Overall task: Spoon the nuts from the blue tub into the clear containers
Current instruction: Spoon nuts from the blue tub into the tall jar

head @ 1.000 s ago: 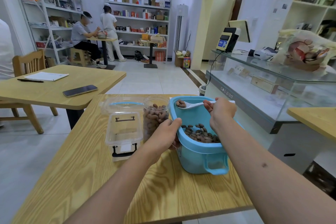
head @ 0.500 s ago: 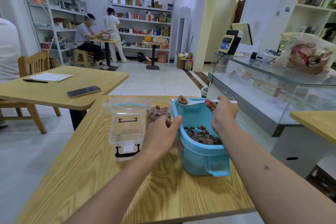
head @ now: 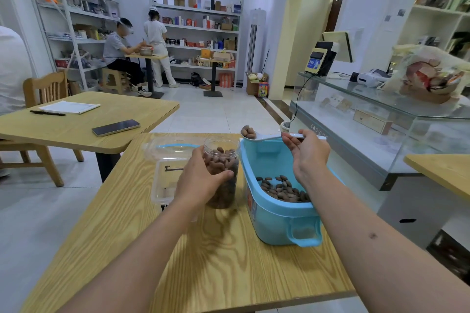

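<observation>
Now left hand (head: pixel 201 180) wraps the clear jar (head: pixel 221 175), nearly full, at 9 o'clock of the blue tub (head: pixel 277 218). Right hand (head: pixel 306 154) pinches the white spoon (head: pixel 264 137) carrying 3 nuts (head: pixel 248 131) over the tub's 12 o'clock rim.

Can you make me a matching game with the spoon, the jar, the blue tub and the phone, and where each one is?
Things:
1. white spoon
2. clear jar
3. blue tub
4. phone

Places:
A. lying flat on the other table, to the left
B. held up in the right hand, with nuts in its bowl
C. standing on the near table, nuts lying in its bottom
D. gripped by the left hand, nearly full of nuts

Pairs: 1-B, 2-D, 3-C, 4-A
</observation>
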